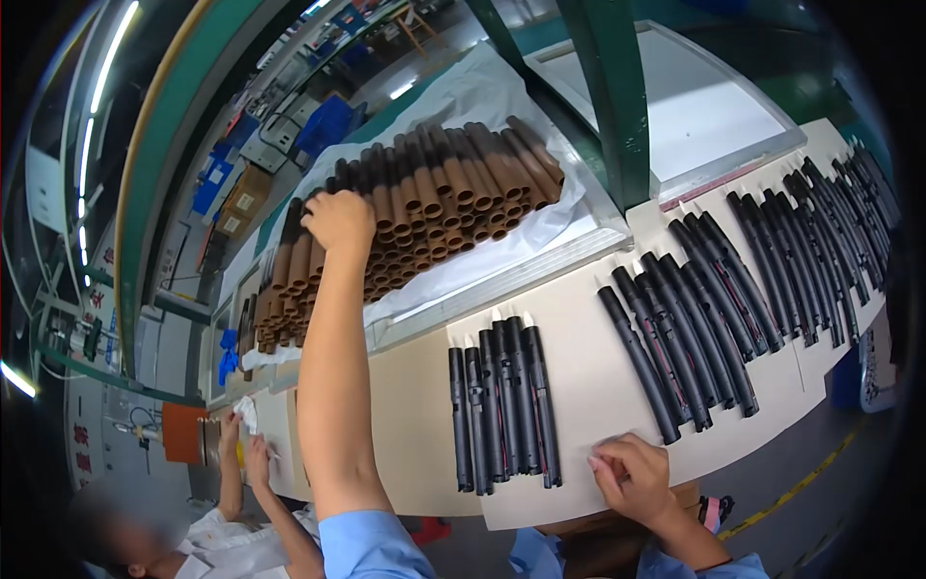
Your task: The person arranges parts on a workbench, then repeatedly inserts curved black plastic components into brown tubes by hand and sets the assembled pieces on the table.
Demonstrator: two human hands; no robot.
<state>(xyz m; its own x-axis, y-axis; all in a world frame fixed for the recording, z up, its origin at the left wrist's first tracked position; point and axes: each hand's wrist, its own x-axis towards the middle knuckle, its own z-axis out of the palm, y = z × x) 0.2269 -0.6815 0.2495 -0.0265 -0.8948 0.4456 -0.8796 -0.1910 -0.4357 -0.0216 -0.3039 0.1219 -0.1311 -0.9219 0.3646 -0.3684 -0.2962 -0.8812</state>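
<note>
My left hand (340, 219) reaches across to the pile of brown tubes (424, 193), its fingers curled over the dark ends at the upper left of the stack. The fingertips are partly hidden, but they appear closed on one tube. Near the front edge of the table, my right hand (632, 473) is closed in a loose curl, with nothing visible in it. Just beyond it lies a row of black tubes (680, 338) with slots and pale tips. A smaller group of black tubes (502, 405) lies to its left.
More black tubes (810, 251) lie toward the right end of the beige tabletop (415, 425). The brown pile rests on white sheeting (482, 82) in a framed tray. A green post (608, 106) stands behind. At lower left, a co-worker's hands (256, 458) hold something white.
</note>
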